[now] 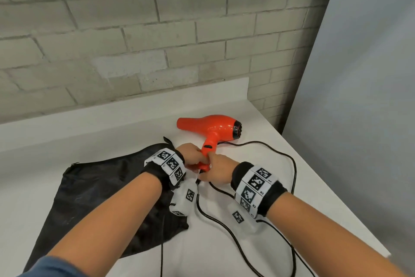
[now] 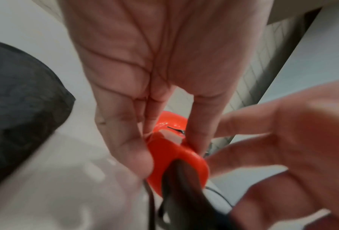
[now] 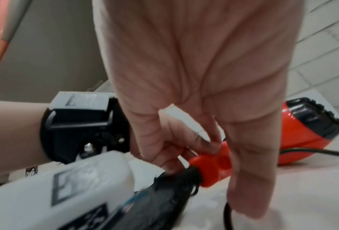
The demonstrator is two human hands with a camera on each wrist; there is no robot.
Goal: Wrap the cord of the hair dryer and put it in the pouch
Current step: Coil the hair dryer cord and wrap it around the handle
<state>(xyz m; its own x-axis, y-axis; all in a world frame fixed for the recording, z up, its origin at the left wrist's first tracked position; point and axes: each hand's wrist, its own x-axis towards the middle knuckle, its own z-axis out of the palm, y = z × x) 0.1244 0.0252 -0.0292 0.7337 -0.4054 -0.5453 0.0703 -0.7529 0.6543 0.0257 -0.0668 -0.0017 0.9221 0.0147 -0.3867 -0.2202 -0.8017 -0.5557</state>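
Your left hand point(image 1: 190, 153) grips the handle of the orange hair dryer point(image 1: 211, 129), fingers curled round it, centre of the head frame. In the left wrist view its fingers point(image 2: 125, 140) and thumb pinch the orange handle end. Your right hand point(image 1: 216, 170) is at the handle's base where the black cord point(image 1: 292, 164) comes out; in the right wrist view its fingers point(image 3: 164, 147) curl at the strain relief and look to pinch it, though blur leaves the hold unsure. The dryer body lies on the white bench point(image 1: 112, 124), nozzle pointing to frame left, rear grille to the right. The cord loops loose across the bench, right and lower centre, unwrapped. The black pouch point(image 1: 101, 198) lies flat at lower left, under your left forearm, just beside the dryer handle.
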